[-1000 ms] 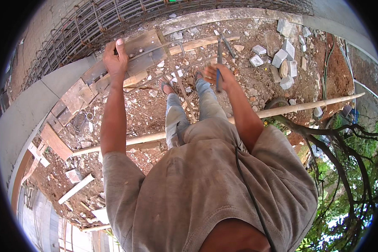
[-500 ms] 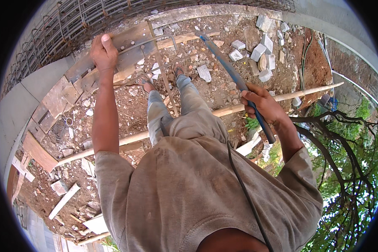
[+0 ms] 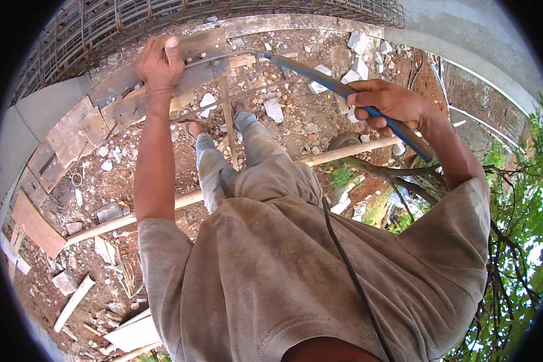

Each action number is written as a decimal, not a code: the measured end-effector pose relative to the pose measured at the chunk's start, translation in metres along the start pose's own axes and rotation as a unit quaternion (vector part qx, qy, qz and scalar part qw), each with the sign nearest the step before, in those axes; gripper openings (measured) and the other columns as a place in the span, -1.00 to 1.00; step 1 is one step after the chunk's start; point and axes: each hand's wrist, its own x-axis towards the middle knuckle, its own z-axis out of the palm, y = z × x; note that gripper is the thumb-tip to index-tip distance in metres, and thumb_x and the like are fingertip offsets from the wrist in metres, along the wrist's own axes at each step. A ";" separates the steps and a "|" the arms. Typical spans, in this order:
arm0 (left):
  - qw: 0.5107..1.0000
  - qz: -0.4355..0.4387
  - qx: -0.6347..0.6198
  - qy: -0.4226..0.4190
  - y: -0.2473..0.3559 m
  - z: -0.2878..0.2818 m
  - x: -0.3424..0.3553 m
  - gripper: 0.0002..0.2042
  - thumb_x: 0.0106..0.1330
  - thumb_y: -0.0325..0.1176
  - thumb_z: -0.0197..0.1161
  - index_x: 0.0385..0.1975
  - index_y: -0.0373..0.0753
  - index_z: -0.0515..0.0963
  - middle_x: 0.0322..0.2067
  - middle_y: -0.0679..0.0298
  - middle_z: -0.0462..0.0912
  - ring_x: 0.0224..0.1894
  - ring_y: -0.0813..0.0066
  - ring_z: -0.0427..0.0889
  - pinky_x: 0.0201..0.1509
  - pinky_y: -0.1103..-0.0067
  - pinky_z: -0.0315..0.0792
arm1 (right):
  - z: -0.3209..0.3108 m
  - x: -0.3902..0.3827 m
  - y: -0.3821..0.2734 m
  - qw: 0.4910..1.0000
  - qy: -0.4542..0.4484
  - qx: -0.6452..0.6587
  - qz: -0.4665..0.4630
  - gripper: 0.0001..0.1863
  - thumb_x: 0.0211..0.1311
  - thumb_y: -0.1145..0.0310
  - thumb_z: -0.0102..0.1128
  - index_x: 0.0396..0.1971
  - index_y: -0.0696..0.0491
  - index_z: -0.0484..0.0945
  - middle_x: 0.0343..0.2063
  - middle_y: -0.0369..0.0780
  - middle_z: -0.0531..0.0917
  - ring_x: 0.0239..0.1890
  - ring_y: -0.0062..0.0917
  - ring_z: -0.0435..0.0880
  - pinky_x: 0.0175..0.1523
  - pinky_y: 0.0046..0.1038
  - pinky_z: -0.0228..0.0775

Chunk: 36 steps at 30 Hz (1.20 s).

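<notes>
Two hands at it: the left hand [image 3: 158, 62] clamps down on the top edge of the wooden form board [image 3: 133, 90] beside the rebar mesh [image 3: 102, 24], the right hand [image 3: 387, 104] fisted round the blue-handled saw [image 3: 344, 90], blade towards the board — best steady the plank firmly and stroke evenly.

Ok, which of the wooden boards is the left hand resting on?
The grey weathered plank along the rebar mesh, under the left hand; the orange-brown board lies on the ground, untouched.
</notes>
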 end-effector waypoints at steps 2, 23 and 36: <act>1.000 0.019 0.014 0.021 -0.003 0.001 0.001 -0.63 0.38 0.02 0.16 -0.37 -0.19 0.65 -0.43 0.19 0.62 -0.41 0.11 0.62 -0.33 0.34 0.49 | 0.001 -0.004 -0.010 1.000 0.006 0.005 0.005 -0.67 0.41 0.25 0.08 0.03 0.11 0.39 -0.58 -0.39 0.45 -0.74 -0.81 0.34 -0.75 -0.66 0.25; 0.979 -0.090 0.175 -0.048 0.011 0.003 0.005 -0.44 0.33 0.26 0.07 -0.30 -0.19 0.71 -0.32 0.18 0.73 -0.24 0.08 0.71 -0.13 0.29 0.54 | 0.111 0.024 0.050 0.985 0.130 -0.039 -0.103 -0.77 0.22 0.37 0.04 -0.24 0.21 0.35 -0.74 -0.27 0.39 -0.80 -0.54 0.42 -0.68 -0.37 0.30; 0.988 -0.067 0.128 -0.052 0.011 -0.001 0.004 -0.43 0.33 0.22 0.13 -0.32 -0.28 0.71 -0.36 0.01 0.72 -0.30 -0.03 0.71 -0.18 0.30 0.56 | 0.114 0.052 0.097 0.984 0.103 0.016 -0.144 -0.43 0.19 0.36 0.04 0.18 0.33 0.30 -0.33 -0.01 0.57 -0.32 -0.35 0.64 -0.15 -0.35 0.48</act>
